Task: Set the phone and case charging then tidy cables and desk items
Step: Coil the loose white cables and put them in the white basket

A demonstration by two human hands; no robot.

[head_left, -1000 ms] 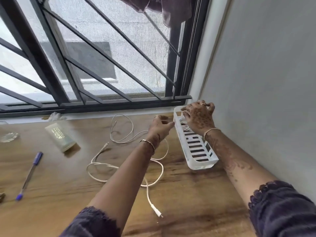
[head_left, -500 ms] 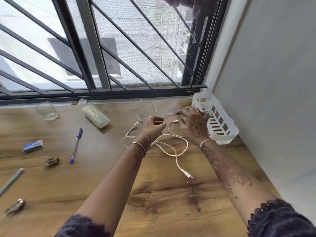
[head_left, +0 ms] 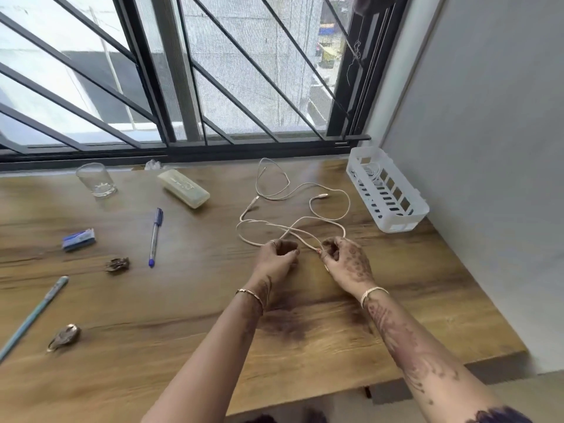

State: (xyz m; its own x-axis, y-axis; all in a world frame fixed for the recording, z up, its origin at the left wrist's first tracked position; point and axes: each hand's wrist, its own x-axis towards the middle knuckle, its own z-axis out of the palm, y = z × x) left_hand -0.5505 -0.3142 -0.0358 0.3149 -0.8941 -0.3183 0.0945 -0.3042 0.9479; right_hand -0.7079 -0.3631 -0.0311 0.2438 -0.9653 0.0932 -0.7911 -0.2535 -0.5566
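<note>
Cable [head_left: 323, 196] thin, white, looped on wood-grain desk [head_left: 183, 315] | left hand [head_left: 276, 257] grips it | right hand [head_left: 345, 261] pinches it

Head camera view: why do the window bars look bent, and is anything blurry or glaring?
Head view: wide-angle lens bends the window bars towards the edges; daylight through them leaves glare on the desk beside them; the teal pen at the left is smeared, while the white cable looks sharp.
</note>
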